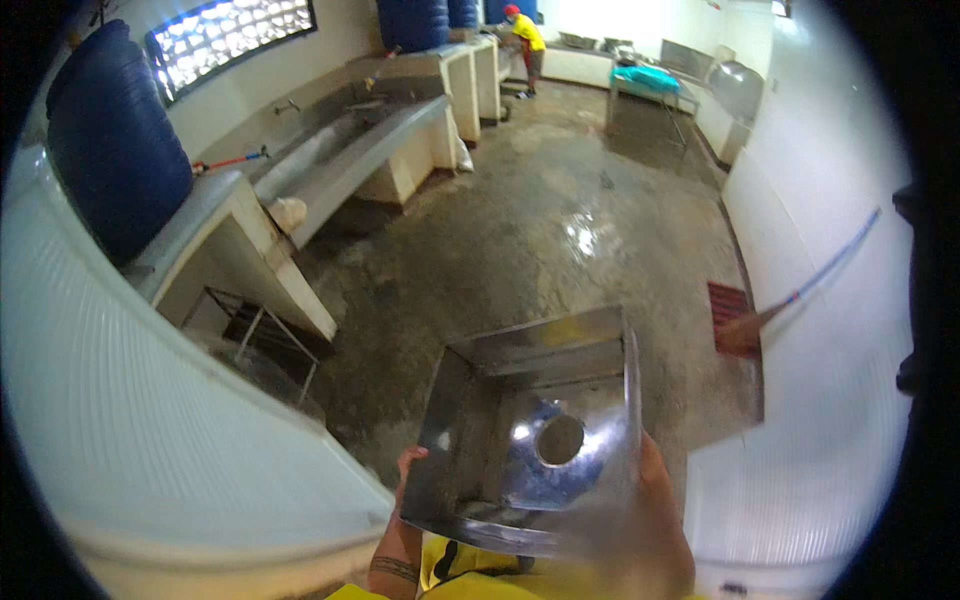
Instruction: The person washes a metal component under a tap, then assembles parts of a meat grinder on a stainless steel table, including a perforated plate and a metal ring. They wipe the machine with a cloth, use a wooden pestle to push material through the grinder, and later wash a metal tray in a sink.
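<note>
Between my two hands I carry a square stainless steel sink basin (470,470), held in front of my body. Its open side faces up, and a round drain hole shows in its shiny bottom. My left hand (410,462) grips the basin's left wall, with the fingertips at the rim. On the opposite side my right hand (652,470) lies against the right wall; its fingers are mostly hidden behind the metal. A yellow garment shows below the basin.
Wet concrete floor (480,240) stretches ahead. Along the left run a long trough sink (330,145) and a blue barrel (115,140). A broom (745,330) leans on the right wall by a red floor grate (728,300). Far off, a person in yellow (525,40) stands at a counter.
</note>
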Available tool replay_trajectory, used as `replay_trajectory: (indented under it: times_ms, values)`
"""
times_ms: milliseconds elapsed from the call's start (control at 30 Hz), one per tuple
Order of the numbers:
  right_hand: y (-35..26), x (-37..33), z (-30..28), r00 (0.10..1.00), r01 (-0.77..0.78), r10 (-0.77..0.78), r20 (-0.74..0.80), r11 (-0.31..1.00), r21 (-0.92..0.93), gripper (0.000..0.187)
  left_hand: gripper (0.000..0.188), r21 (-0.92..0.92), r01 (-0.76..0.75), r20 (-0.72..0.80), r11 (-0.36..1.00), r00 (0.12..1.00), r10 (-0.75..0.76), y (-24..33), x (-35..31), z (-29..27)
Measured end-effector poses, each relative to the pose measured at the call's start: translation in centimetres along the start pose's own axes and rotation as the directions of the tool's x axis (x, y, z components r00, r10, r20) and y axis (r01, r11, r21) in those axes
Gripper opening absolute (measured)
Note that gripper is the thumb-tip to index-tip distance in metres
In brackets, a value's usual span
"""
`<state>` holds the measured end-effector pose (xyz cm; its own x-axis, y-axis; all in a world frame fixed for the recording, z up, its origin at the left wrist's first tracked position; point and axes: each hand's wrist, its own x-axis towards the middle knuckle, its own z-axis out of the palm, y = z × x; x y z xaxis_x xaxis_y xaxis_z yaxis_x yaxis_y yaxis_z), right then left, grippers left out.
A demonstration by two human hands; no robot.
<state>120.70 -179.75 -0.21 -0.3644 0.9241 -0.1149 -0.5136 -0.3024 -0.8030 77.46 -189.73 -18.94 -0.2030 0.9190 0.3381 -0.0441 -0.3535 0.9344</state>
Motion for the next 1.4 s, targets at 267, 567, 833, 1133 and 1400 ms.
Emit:
replay_trajectory:
  times_ms: [267, 567, 833, 1133, 1400]
  values:
    - [0.0, 33.3, 0.8, 0.996, -0.089, 0.09, 0.015, 0.994, -0.06, 0.063, 0.025, 0.016, -0.201, -0.029, 0.979, 0.979, 0.202, -11.7, 28.2, -8.4]
    - [-1.2, 74.1, 11.8, 0.923, -0.21, 0.269, 0.276, 0.951, -0.225, 0.055, 0.007, 0.334, -0.279, -0.331, 0.9, 0.86, 0.39, -11.8, 50.6, -21.1]
    - [6.2, 105.8, 26.4, 0.854, -0.159, 0.291, 0.431, 0.935, -0.316, 0.048, 0.01, -0.142, 0.006, -0.686, 0.99, 0.72, -0.103, -14.2, 72.2, -38.2]
    - [12.9, 142.1, 42.2, 0.828, 0.233, 0.027, 0.56, 0.892, -0.387, 0.041, 0.044, -0.761, 0.066, -0.39, 0.646, 0.748, -0.537, -7.8, 103.5, -56.5]
    - [21.0, 165.4, 62.5, 0.834, 0.018, 0.25, 0.493, 0.879, -0.476, 0.05, 0.033, -0.647, -0.14, -0.672, 0.749, 0.569, -0.475, -14.5, 118.3, -72.2]
